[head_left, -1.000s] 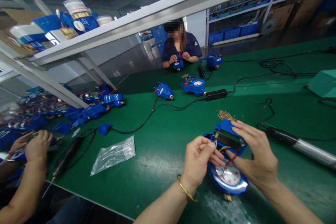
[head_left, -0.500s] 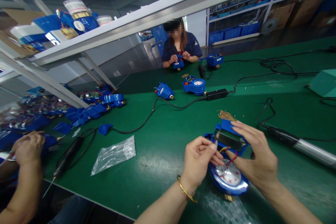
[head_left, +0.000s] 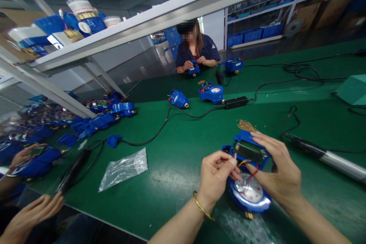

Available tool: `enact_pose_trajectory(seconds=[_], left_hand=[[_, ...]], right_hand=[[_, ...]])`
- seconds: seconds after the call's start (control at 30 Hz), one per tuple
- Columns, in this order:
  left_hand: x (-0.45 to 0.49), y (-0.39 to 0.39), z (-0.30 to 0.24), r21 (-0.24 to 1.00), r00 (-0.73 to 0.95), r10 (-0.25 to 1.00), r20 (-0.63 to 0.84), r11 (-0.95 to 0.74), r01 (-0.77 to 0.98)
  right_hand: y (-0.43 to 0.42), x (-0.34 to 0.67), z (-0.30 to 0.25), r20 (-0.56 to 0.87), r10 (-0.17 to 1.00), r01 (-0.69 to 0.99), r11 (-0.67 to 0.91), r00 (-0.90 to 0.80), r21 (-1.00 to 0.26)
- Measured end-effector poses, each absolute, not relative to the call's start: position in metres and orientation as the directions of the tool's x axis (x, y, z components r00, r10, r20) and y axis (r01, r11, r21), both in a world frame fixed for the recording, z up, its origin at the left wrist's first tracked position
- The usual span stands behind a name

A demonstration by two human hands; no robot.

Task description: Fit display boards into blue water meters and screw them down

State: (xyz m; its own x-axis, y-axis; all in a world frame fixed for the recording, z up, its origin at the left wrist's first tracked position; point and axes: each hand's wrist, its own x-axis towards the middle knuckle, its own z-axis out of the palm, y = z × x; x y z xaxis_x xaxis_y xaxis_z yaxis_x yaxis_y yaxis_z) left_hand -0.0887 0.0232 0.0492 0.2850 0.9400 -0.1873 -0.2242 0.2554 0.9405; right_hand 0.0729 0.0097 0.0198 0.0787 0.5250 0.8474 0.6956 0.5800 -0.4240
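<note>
A blue water meter [head_left: 251, 196] with a white dial lies on the green table [head_left: 177, 137] in front of me. Its blue electronics module [head_left: 248, 148] with a dark display is tipped up behind the dial, joined by red and yellow wires [head_left: 246, 171]. My left hand [head_left: 215, 177] is closed, pinching the wires at the module's left side. My right hand [head_left: 278, 169] grips the module from the right, fingers across its top edge.
A pile of small brass screws [head_left: 245, 125] lies just beyond the meter. An electric screwdriver [head_left: 326, 157] lies at right, a clear plastic bag [head_left: 124, 168] at left. A co-worker's hands [head_left: 31, 213] work at far left; another person [head_left: 196, 51] sits across. Blue meters [head_left: 211, 93] and cables lie mid-table.
My hands have barely shifted on the wires and module. The co-worker at left has moved one hand down toward the table's near edge, the other holding a blue part.
</note>
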Motion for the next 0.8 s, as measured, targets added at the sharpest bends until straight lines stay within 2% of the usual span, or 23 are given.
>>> enact_pose_trajectory(seconds=[0.2,0.43,0.53,0.67,0.8], left_hand=[[-0.088,0.025,0.047,0.961,0.268,0.947,-0.177,0.225,-0.159],[-0.085,0.028,0.046,0.985,0.231,0.96,-0.159,0.172,-0.035],[-0.086,0.035,0.045,0.972,0.265,0.943,-0.202,0.227,-0.066],[-0.09,0.049,0.044,0.928,0.401,0.872,-0.281,0.353,-0.118],[-0.089,0.048,0.041,0.919,0.404,0.887,-0.222,0.329,-0.217]], right_hand=[[0.011,0.073,0.018,0.832,0.545,0.68,0.57,0.106,-0.461],[0.012,0.076,0.009,0.746,0.646,0.616,0.525,0.161,-0.587],[0.012,0.077,0.005,0.651,0.727,0.568,0.448,0.217,-0.69],[0.013,0.077,0.003,0.542,0.796,0.429,0.404,0.271,-0.808],[0.014,0.071,0.009,0.407,0.856,0.289,0.321,0.319,-0.902]])
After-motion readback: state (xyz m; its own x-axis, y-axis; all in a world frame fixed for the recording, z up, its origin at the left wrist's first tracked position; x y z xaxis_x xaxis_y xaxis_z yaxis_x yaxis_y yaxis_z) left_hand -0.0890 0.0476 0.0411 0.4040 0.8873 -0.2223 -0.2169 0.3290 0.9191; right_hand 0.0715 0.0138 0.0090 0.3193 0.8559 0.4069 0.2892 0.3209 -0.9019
